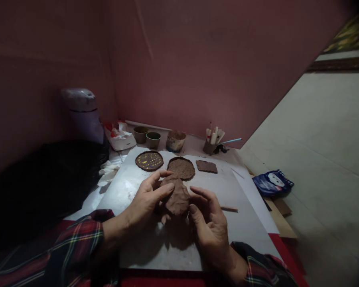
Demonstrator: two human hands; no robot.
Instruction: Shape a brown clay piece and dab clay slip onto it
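A flattened slab of brown clay (pixel 178 197) is held up a little above the white work sheet (pixel 227 191). My left hand (pixel 148 199) grips its left side, fingers over the top edge. My right hand (pixel 208 223) supports its right side with thumb and fingers. Beyond them three flat clay pieces lie on the sheet: a round disc with yellow dots (pixel 149 160), a plain round disc (pixel 181 168) and a small rectangular slab (pixel 206 166). Both sleeves are red plaid.
A thin wooden stick (pixel 229 209) lies right of my hands. At the back stand two green cups (pixel 147 137), a clay-smeared bowl (pixel 176 140) and a holder of tools (pixel 213 141). A blue packet (pixel 273 182) lies on the floor at right; a black bag (pixel 44 179) is at left.
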